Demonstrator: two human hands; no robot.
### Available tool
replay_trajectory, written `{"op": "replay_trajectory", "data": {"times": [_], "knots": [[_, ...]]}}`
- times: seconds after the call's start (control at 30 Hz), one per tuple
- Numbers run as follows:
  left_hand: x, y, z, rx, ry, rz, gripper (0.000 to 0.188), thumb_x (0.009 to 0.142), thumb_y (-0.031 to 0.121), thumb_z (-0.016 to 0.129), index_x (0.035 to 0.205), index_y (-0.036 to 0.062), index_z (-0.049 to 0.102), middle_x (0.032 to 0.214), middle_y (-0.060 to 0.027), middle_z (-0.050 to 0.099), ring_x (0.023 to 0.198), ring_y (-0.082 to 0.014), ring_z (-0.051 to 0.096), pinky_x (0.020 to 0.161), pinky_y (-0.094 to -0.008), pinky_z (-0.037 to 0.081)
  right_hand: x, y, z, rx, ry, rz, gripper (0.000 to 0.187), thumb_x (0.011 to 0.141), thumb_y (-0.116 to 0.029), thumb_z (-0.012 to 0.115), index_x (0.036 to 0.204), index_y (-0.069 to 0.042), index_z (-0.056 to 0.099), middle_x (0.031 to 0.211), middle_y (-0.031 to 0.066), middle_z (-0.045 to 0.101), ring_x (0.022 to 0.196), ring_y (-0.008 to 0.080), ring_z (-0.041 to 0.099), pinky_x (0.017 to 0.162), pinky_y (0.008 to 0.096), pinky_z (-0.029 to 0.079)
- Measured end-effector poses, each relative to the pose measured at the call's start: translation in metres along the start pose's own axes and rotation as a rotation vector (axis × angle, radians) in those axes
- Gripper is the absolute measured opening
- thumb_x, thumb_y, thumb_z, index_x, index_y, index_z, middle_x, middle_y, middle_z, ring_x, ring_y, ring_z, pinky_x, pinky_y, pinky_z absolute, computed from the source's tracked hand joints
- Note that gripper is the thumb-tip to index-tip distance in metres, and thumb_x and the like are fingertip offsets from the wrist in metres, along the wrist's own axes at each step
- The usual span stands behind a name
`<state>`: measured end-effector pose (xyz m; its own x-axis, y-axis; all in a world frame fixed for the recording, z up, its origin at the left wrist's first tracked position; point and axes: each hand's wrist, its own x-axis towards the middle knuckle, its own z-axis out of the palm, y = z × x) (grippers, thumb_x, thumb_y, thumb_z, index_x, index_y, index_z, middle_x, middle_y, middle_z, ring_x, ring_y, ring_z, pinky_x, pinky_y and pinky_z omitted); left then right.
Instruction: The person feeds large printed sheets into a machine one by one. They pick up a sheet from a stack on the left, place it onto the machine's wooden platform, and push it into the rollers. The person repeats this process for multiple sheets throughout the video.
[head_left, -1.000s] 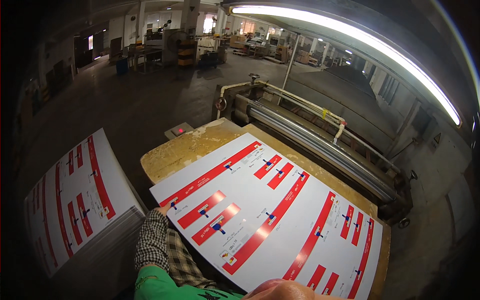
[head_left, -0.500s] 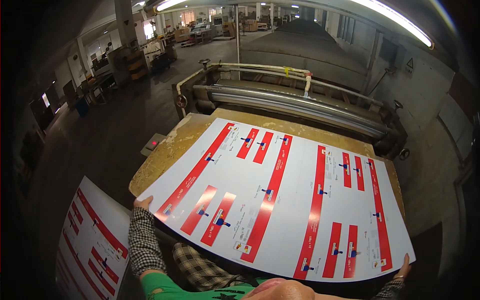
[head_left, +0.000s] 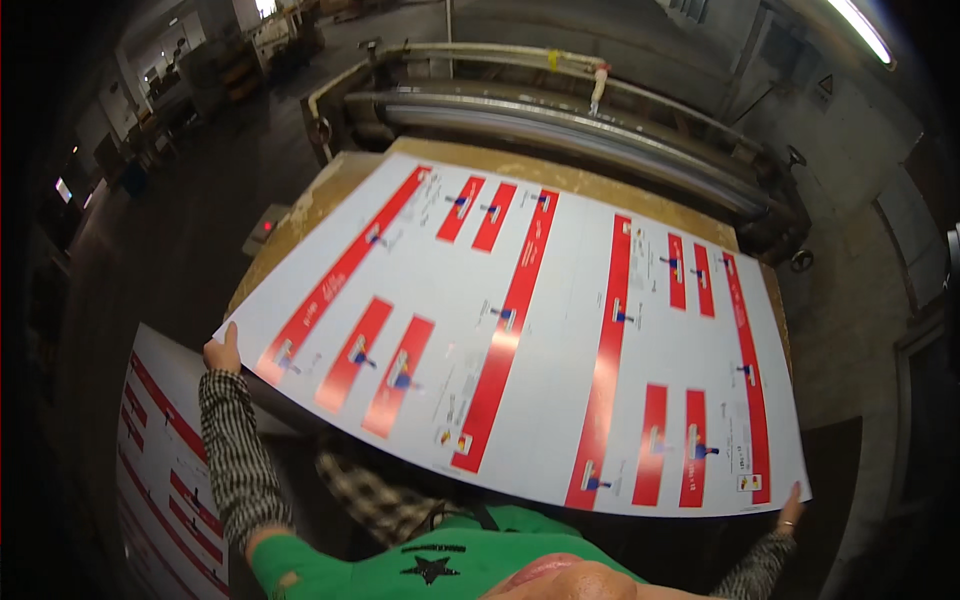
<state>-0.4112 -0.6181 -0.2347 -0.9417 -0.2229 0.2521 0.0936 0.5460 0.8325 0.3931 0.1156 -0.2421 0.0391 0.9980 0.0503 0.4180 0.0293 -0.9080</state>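
A large white printed sheet (head_left: 560, 340) with red bars and small blue figures lies over a worn yellowish feed table (head_left: 312, 195). Its near edge overhangs the table toward me and bows slightly. My left hand (head_left: 222, 350) is closed on the near left corner, thumb side up, with the other fingers mostly hidden. At the near right corner, my right hand (head_left: 791, 508) grips the edge; its fingers under the sheet are out of sight. Beyond the sheet's far edge are the machine's long metal rollers (head_left: 560, 132), apart from the sheet.
Low on my left stands a similar printed sheet (head_left: 160, 450), tilted. A small box with a red light (head_left: 267, 227) sits beside the table's left edge. A handwheel (head_left: 801, 261) juts from the machine's right end. A pale pipe (head_left: 480, 50) runs above the rollers.
The view has tilted downward, so machine and sheet sit higher in the picture. Both hands keep hold of the sheet's near corners; any shift of it on the table is hard to tell.
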Motion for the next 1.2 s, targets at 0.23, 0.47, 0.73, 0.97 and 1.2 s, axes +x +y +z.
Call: {"op": "replay_trajectory", "data": {"times": [0.23, 0.47, 0.73, 0.97, 1.2], "knots": [[0.019, -0.140, 0.026, -0.236, 0.009, -0.497, 0.064, 0.075, 0.045, 0.067, 0.100, -0.0128, 0.060, 0.098, -0.0216, 0.064, 0.090, -0.0272, 0.064, 0.077, -0.0341, 0.050, -0.003, 0.061, 0.003, -0.231, 0.239, 0.409, 0.086, 0.071, -0.059, 0.061, 0.117, 0.013, 0.050, 0.110, 0.0203, 0.060, 0.099, 0.0289, 0.057, 0.087, 0.0363, 0.043], [-0.005, -0.172, 0.068, -0.105, 0.057, -0.719, 0.063, 0.075, 0.043, 0.068, 0.101, -0.0128, 0.057, 0.091, -0.0230, 0.064, 0.083, -0.0294, 0.064, 0.064, -0.0359, 0.052, -0.006, 0.066, 0.058, -0.302, 0.530, 0.632, 0.088, 0.076, -0.065, 0.049, 0.117, 0.012, 0.049, 0.114, 0.0249, 0.056, 0.103, 0.0366, 0.056, 0.089, 0.0412, 0.044], [-0.131, -0.030, 0.041, 0.065, -0.209, -0.798, 0.054, 0.080, 0.038, 0.064, 0.098, -0.0113, 0.055, 0.080, -0.0198, 0.064, 0.067, -0.0246, 0.065, 0.053, -0.0323, 0.053, -0.034, 0.030, 0.101, -0.321, 0.686, 0.860, 0.082, 0.087, -0.061, 0.034, 0.126, 0.012, 0.038, 0.126, 0.0292, 0.046, 0.118, 0.0377, 0.046, 0.101, 0.0451, 0.035], [-0.341, 0.060, 0.086, -0.560, -1.247, -1.246, 0.059, 0.089, 0.028, 0.054, 0.124, -0.0147, 0.032, 0.114, -0.0334, 0.049, 0.113, -0.0390, 0.048, 0.098, -0.0457, 0.041, -0.021, 0.033, 0.108, -0.209, 0.792, 0.842, 0.081, 0.087, -0.061, 0.036, 0.124, 0.010, 0.042, 0.123, 0.0253, 0.050, 0.114, 0.0343, 0.051, 0.095, 0.0425, 0.041], [-0.392, 0.062, 0.152, -0.967, -1.201, -1.292, 0.057, 0.090, 0.024, 0.052, 0.130, -0.0086, 0.030, 0.130, -0.0206, 0.044, 0.123, -0.0336, 0.039, 0.106, -0.0461, 0.027, -0.016, 0.025, 0.096, -0.125, 0.702, 0.798, 0.081, 0.086, -0.061, 0.036, 0.123, 0.011, 0.043, 0.122, 0.0245, 0.051, 0.111, 0.0337, 0.053, 0.093, 0.0421, 0.042]]}}
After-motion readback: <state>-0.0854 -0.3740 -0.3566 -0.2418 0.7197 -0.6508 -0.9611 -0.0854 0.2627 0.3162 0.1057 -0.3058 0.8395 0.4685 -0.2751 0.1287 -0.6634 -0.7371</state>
